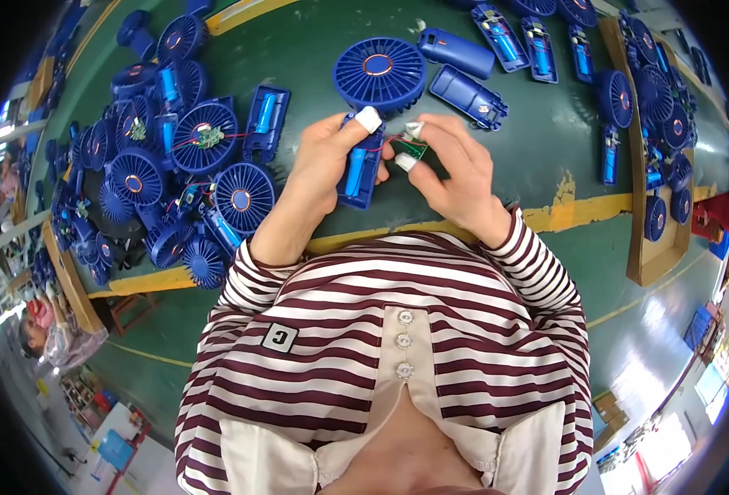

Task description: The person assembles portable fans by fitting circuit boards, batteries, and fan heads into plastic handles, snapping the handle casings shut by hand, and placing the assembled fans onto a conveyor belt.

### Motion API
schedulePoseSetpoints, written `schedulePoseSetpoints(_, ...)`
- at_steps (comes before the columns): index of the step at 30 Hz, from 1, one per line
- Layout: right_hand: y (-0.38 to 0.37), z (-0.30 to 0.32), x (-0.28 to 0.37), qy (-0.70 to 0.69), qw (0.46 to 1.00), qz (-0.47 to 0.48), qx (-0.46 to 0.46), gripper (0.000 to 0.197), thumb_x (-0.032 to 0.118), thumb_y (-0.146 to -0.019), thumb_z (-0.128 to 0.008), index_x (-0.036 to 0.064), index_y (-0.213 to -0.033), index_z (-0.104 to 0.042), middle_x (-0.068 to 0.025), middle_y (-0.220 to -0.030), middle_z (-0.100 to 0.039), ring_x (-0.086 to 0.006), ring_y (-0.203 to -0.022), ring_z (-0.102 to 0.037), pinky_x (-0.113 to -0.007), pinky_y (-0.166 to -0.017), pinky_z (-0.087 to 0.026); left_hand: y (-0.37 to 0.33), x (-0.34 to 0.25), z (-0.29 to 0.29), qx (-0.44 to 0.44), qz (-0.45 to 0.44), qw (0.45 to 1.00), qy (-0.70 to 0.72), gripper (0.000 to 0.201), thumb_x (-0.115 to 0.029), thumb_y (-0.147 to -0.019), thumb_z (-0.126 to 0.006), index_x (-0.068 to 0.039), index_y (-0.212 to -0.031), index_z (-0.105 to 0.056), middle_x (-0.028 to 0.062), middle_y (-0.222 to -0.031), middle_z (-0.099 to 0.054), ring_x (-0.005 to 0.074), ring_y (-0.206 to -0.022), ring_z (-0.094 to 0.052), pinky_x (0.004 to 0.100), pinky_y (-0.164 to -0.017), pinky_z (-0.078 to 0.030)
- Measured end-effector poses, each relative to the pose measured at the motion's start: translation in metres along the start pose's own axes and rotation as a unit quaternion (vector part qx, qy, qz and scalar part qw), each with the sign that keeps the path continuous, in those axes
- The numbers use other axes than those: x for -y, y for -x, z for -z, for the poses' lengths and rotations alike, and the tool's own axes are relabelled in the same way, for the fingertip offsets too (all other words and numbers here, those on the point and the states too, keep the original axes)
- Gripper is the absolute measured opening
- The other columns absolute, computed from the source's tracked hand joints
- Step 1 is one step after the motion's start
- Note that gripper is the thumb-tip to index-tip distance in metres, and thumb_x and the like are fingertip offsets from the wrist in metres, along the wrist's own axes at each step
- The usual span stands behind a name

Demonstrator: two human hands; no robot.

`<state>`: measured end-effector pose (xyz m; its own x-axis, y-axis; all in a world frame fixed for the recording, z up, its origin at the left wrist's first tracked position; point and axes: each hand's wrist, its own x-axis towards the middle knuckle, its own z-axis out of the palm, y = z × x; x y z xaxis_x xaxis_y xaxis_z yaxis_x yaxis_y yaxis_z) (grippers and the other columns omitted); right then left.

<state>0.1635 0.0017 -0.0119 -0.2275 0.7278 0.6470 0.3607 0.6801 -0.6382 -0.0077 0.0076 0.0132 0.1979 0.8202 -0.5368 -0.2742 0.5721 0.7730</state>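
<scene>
A blue handheld fan is in my left hand, its round slatted head pointing away from me. My left fingers wrap around the fan's opened handle, where a light-blue cylindrical battery lies inside. Thin red and dark wires run from the handle to a small green circuit board. That board is pinched between the thumb and fingers of my right hand. White coverings sit on my left thumb and on right-hand fingertips. Just beyond my right hand lie two blue handle shells, one closed side up, one tilted.
Many blue fans are heaped at the left, some with boards and wires hanging out. A separate battery handle lies beside the heap. More battery handles line the far right. A cardboard box of fans stands at the right, over the yellow table edge.
</scene>
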Motion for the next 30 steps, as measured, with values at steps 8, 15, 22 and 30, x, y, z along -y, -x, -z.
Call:
schedulePoseSetpoints(8, -0.004, 0.004, 0.029, -0.317, 0.871, -0.373, 0.042, 0.036, -0.001, -0.072, -0.062, -0.0021, -0.107, -0.054, -0.0026, -0.078, -0.057, -0.0086, -0.06, -0.052, -0.02, -0.053, -0.042, -0.004, 0.014, -0.001, -0.013, -0.083, 0.995, -0.06, 0.014, -0.015, -0.083, -0.059, -0.001, -0.088, -0.058, 0.0055, -0.075, -0.062, 0.0091, -0.058, -0.057, 0.0222, -0.051, -0.047)
schedulePoseSetpoints(15, -0.015, 0.009, 0.031, -0.291, 0.916, -0.236, 0.142, 0.042, -0.009, -0.073, -0.054, -0.0009, -0.114, -0.049, -0.0071, -0.083, -0.055, -0.0147, -0.07, -0.054, -0.025, -0.063, -0.045, -0.001, 0.016, -0.005, 0.021, -0.036, 0.998, -0.049, 0.006, -0.004, -0.082, -0.053, -0.003, -0.086, -0.058, 0.0002, -0.075, -0.06, 0.0062, -0.065, -0.055, 0.0205, -0.055, -0.045)
schedulePoseSetpoints(22, -0.035, 0.012, 0.025, 0.051, 0.99, 0.04, 0.128, 0.026, -0.001, -0.06, -0.062, 0.003, -0.086, -0.059, -0.0067, -0.077, -0.052, -0.0207, -0.067, -0.052, -0.03, -0.058, -0.04, 0.004, 0.017, -0.007, 0.022, 0.023, 0.999, -0.042, 0.007, -0.003, -0.083, -0.052, 0.0, -0.088, -0.056, 0.0083, -0.072, -0.061, 0.0146, -0.056, -0.059, 0.023, -0.047, -0.047)
schedulePoseSetpoints(30, -0.039, 0.012, 0.011, 0.022, 0.979, 0.123, 0.161, 0.022, 0.009, -0.057, -0.065, 0.0046, -0.077, -0.056, -0.005, -0.081, -0.053, -0.0205, -0.072, -0.051, -0.032, -0.063, -0.038, 0.007, 0.014, -0.001, 0.062, 0.06, 0.996, -0.026, 0.008, -0.003, -0.081, -0.056, 0.001, -0.088, -0.056, 0.0079, -0.072, -0.061, 0.015, -0.055, -0.06, 0.0227, -0.046, -0.046)
